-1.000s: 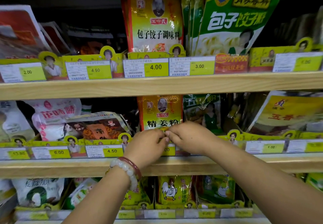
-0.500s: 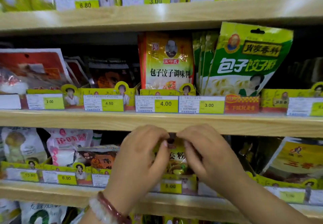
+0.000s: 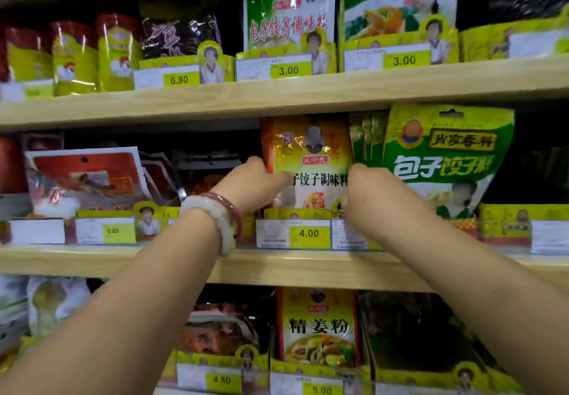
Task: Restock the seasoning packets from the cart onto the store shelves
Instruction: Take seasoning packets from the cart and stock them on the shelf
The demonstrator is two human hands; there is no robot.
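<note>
Both hands at the yellow-orange seasoning packet (image 3: pixel 311 160), upright on the middle shelf (image 3: pixel 277 266) behind the 4.00 price tag (image 3: pixel 308 233). Left hand (image 3: pixel 251 183), beaded bracelets on wrist, grips the packet's left edge, fingers curled onto its front. Right hand (image 3: pixel 368 192) grips its right edge. Green packet (image 3: pixel 446 160) just beside, right.

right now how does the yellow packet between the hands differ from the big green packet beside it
The yellow-and-red foil packet stands upright above the 4.00 tag; the larger green pouch leans.
The yellow packet has the left hand and right hand at its edges; the green pouch is untouched.
Both stand on the middle wooden shelf.
</note>
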